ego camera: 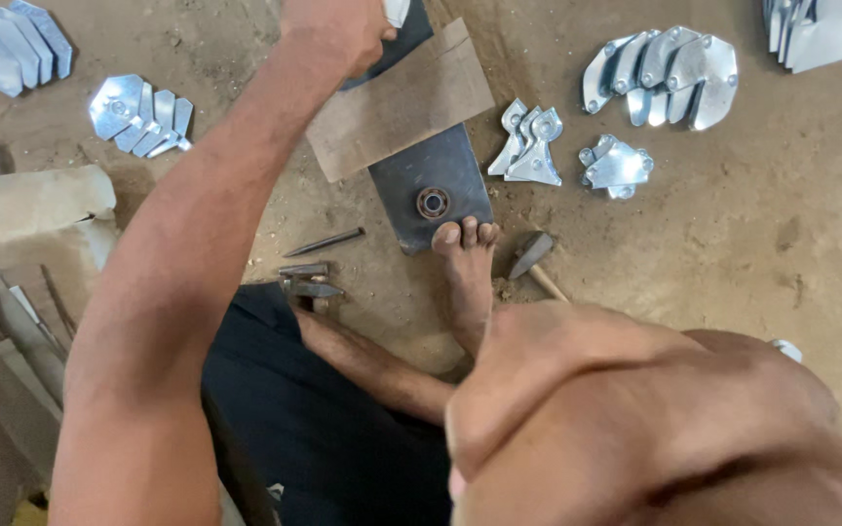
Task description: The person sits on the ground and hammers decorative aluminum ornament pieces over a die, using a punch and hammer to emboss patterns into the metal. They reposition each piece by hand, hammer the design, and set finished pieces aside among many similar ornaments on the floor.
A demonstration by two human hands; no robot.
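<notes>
Toes (467, 234) pin the dark steel plate (431, 180) steady; beyond it our left hand (335, 31) fists a pale object (397, 10); right hand unseen.

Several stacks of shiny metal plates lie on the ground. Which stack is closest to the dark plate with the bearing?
The small fanned stack just right of the dark plate, almost touching its edge. The other stacks, such as the one with rounded plates and those at left, lie clearly farther away.

Dark metal plate (431, 180) lies mid-floor with a bearing (432, 203) on it, cardboard sheet (397, 102) over its far half, foot (467, 268) at its near edge, hammer (535, 258) right, punches (309, 278) left, stacked metal blanks (665, 73) far right.
</notes>
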